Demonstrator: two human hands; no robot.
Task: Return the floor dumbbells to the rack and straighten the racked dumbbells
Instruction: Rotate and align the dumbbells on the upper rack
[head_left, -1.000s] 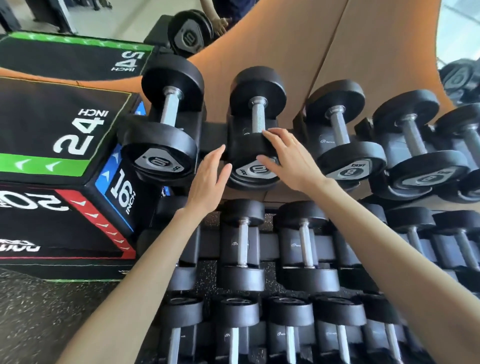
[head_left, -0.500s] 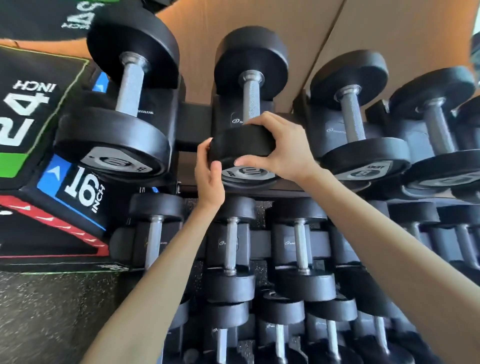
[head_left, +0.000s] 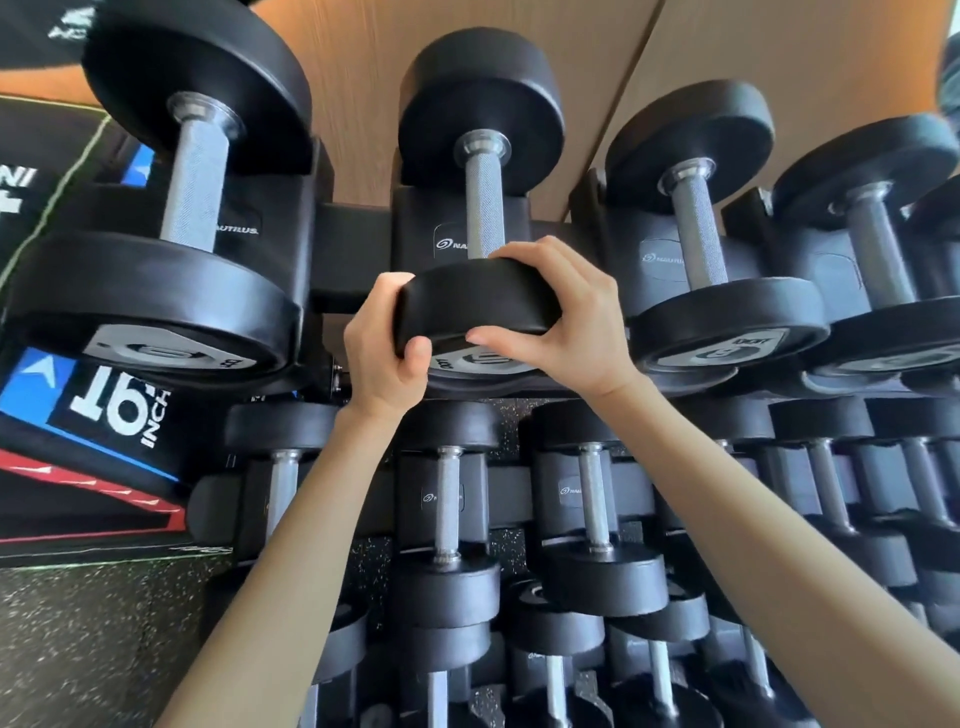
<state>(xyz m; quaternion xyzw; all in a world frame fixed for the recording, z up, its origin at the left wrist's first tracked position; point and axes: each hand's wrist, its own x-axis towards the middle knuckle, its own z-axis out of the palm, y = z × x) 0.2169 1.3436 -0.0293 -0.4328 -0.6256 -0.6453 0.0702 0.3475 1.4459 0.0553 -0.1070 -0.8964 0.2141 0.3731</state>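
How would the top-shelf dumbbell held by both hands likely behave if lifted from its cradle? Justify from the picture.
Probably heavy for its size: the dumbbell has thick heads on a metal handle, and left hand and right hand both grip one head. May roll once off the cradle, since its heads are round.

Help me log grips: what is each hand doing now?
Left hand: fingers curled round the dumbbell, at its near head.
Right hand: gripping that same head.

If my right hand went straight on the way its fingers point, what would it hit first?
Your right hand would probably meet the knurled handle of the dumbbell it holds; depth is unclear.
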